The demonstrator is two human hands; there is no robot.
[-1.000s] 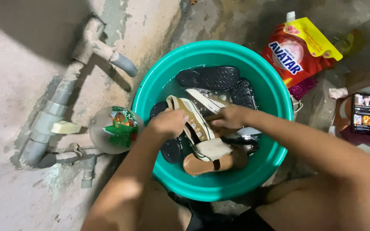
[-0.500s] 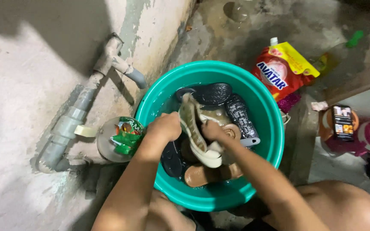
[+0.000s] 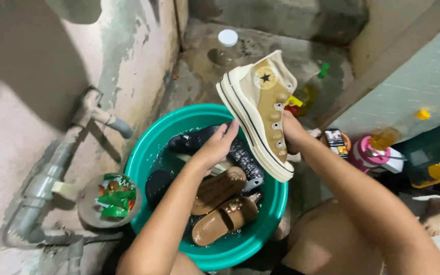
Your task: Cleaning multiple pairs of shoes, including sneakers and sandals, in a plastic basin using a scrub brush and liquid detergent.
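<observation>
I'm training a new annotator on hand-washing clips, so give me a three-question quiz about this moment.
1. True or false: the tan high-top sneaker lies under water in the teal basin.
2. Which hand grips the sneaker at its far side, by the laces? A) left hand B) right hand C) neither
3. Fill in: two ______ sandals lie in the basin below the sneaker.

Key:
1. False; it is held up above the basin, toe towards the lower right.
2. B; the left hand touches only the sole.
3. Brown.
</observation>
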